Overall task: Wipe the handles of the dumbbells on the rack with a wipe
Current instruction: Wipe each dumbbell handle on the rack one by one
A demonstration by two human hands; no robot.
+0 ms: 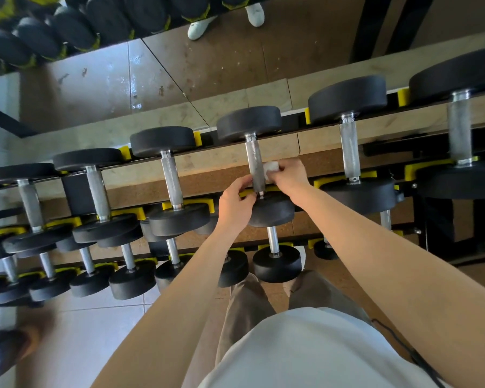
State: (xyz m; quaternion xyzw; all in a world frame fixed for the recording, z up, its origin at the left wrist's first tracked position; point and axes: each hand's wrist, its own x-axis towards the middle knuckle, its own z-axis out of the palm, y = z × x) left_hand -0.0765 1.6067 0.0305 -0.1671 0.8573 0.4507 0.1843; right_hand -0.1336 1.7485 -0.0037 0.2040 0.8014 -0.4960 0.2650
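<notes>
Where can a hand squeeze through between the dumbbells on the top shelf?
Widest gap: between the knurled steel handle touching the white wipe and the next steel handle leftward. Another: between the two long handles on the right. Crowded: the left hand and right hand at the wiped handle's near end, and the small black dumbbells below.

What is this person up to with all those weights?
A person is cleaning dumbbells on a black rack with yellow cradles. Their right hand presses a small white wipe against the knurled silver metal handle of a black round-ended dumbbell on the top row, while the left hand pinches the near end of that handle. Other dumbbells sit beside it and on a lower row; whether they have been wiped cannot be told.
</notes>
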